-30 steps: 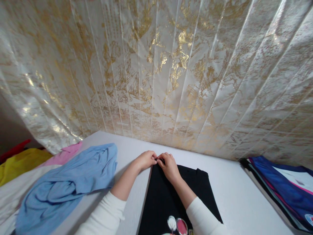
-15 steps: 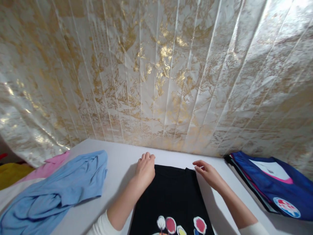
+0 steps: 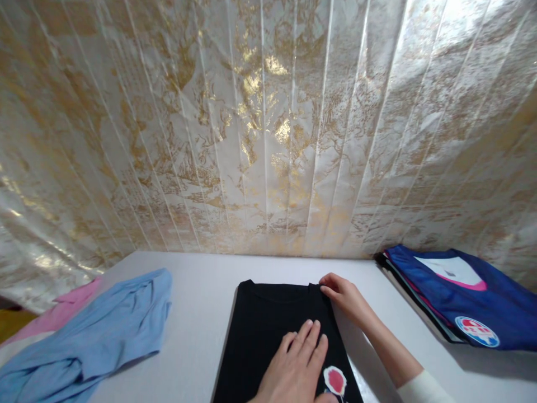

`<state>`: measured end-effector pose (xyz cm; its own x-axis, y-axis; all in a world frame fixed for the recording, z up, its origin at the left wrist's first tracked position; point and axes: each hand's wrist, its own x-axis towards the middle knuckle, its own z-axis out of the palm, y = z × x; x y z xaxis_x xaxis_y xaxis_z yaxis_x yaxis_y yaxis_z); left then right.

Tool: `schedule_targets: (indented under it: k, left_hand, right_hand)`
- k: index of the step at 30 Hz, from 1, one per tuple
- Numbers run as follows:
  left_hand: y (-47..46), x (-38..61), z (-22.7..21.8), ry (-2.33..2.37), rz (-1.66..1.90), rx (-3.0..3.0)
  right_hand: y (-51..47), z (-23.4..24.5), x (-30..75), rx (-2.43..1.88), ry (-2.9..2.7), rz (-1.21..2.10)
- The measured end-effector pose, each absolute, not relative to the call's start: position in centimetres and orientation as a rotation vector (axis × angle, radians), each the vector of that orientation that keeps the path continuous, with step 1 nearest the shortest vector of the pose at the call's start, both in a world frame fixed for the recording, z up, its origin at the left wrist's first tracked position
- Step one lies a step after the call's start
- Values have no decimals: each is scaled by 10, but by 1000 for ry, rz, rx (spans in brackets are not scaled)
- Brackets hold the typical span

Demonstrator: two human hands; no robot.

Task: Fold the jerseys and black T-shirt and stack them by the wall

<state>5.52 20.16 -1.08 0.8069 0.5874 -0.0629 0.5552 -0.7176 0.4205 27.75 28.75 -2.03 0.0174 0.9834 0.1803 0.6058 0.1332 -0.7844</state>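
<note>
A folded black T-shirt [image 3: 268,322] with coloured round prints lies flat on the white table [image 3: 201,302] in front of me. My left hand [image 3: 296,366] rests flat on its lower middle, fingers stretched out and together, palm down. My right hand [image 3: 344,295] is at the shirt's far right corner, with fingertips curled onto the fabric edge near the collar. Whether it pinches the cloth or only touches it is unclear.
A crumpled light blue garment [image 3: 100,336] lies at the left, over a pink one [image 3: 62,310]. A stack of folded clothes with a blue shirt on top [image 3: 457,291] sits at the right. A gold and white patterned curtain [image 3: 268,129] hangs behind the table.
My left hand slid from the shirt's far left corner down to its middle. My right hand came in onto the far right corner. The view shifted slightly to the right.
</note>
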Motion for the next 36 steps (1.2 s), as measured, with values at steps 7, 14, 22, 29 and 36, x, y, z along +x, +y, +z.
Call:
schedule_targets:
  k: [7, 14, 22, 29, 36]
  left_hand:
    - [200, 59, -20, 702, 173, 2780]
    - [201, 80, 6, 593, 215, 2827]
    - [261, 120, 22, 617, 253, 2823]
    - [274, 106, 12, 924, 479, 2661]
    - [294, 129, 19, 1261, 412, 2502]
  right_hand:
    - [292, -24, 280, -1478, -1637, 718]
    - [293, -28, 281, -1435, -1623, 776]
    - [291, -25, 283, -1376, -1522, 925]
    - [260, -16, 285, -1417, -1396, 1147]
    - [196, -3, 282, -1400, -1115, 1469]
